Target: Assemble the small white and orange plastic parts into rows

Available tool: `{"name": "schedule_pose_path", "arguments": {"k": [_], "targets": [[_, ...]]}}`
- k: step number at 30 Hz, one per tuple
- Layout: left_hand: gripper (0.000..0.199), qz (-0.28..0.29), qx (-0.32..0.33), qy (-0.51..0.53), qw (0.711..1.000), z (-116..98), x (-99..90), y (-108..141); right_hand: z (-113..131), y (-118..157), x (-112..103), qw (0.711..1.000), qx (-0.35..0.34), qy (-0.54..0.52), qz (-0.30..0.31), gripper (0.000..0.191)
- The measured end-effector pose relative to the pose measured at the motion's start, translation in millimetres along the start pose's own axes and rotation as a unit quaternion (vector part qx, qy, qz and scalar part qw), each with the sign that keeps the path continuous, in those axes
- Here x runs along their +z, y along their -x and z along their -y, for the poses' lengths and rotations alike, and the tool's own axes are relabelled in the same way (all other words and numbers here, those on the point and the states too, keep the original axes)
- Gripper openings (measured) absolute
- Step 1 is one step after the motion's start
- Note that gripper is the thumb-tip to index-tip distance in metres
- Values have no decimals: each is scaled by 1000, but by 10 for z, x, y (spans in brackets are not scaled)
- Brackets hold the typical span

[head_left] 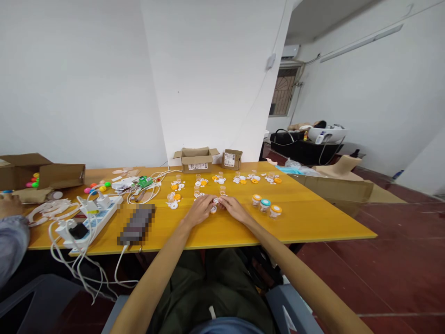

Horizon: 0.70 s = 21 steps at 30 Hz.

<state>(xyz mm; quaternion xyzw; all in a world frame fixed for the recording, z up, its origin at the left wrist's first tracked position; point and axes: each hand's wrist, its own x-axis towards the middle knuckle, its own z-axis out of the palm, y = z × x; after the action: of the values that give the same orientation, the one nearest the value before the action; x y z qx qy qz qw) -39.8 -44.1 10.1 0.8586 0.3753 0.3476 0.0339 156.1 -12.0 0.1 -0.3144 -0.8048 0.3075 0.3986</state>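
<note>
Left of the teal-lidded, cylindrical, clear plastic jar, the left hand and right hand pinch a round, white, plastic-looking piece; I'd press lightly, evenly.

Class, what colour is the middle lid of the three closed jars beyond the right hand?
The middle lid is turquoise, in the head view.

A small white piece, flat-looking and marked with dark spots or holes, is held between the fingertips of the left hand and the right hand, over the tabletop. Its edges are partly covered by the fingers. Between six and seven o'clock from it, a small pale, bluish round part is seen near the fingers. At one o'clock, just beyond, a small clear cup is placed.
</note>
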Motion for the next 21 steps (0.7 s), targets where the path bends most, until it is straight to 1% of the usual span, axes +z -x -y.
{"name": "schedule_pose_path", "arguments": {"k": [6,11,15,18,21], "targets": [[25,-6,6,-16,1000,-9,-2,-7,36,12,12,998,19,-56,1,55],[24,-25,25,-35,999,35,30,-6,48,21,15,996,42,-76,0,54],[22,-39,30,-52,997,66,51,-11,74,25,13,995,42,-93,-13,56],[22,-43,30,-61,997,70,56,-12,70,23,15,995,34,-76,-53,53],[22,-48,30,-69,996,59,51,-12,36,15,11,989,45,-15,-137,44]]}}
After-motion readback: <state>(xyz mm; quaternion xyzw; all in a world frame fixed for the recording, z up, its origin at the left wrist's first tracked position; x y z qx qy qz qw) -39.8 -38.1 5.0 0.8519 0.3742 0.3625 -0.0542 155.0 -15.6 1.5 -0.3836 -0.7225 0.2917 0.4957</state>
